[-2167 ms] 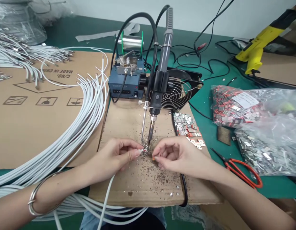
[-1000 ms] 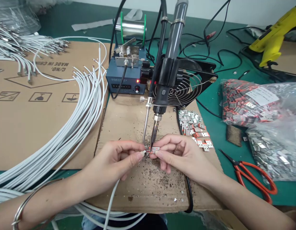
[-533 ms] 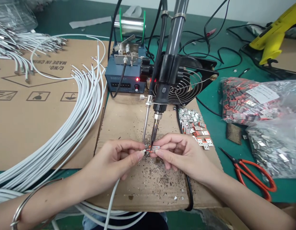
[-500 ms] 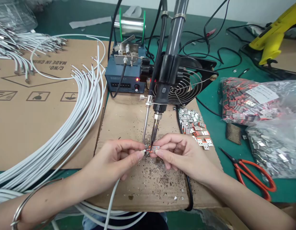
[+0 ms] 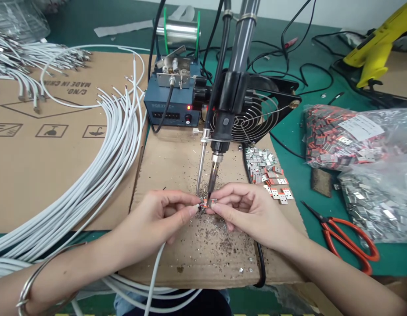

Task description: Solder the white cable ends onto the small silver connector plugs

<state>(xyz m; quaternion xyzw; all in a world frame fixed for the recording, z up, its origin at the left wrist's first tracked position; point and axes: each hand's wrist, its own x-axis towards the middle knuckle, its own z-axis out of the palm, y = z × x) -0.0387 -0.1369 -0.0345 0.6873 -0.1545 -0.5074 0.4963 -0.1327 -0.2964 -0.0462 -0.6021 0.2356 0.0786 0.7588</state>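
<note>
Under the tip of a mounted soldering iron (image 5: pixel 214 175), my two hands meet. My left hand (image 5: pixel 167 215) pinches the end of a white cable (image 5: pixel 154 272), whose length hangs down below the palm. Between thumb and fingers, my right hand (image 5: pixel 247 210) grips a small metal USB connector (image 5: pixel 213 201) with orange plastic at its inner end. The cable's wire ends meet that orange end at the iron's tip; single wires are too small to make out. A thin metal solder feed tube (image 5: pixel 201 169) comes down just left of the iron.
Loose connectors (image 5: pixel 265 169) lie right of the iron. Red-handled cutters (image 5: pixel 344 239) and bags of connectors (image 5: pixel 341 140) rest on the green table. Bundled white cables (image 5: pixel 101 162) curve along the left. Behind stand a blue solder station (image 5: pixel 167 105), solder spool (image 5: pixel 181 35) and fan (image 5: pixel 246 118).
The connector in my right hand has turned slightly, showing less of its flat face, and the fingers shifted a little left. The left hand keeps almost the same place.
</note>
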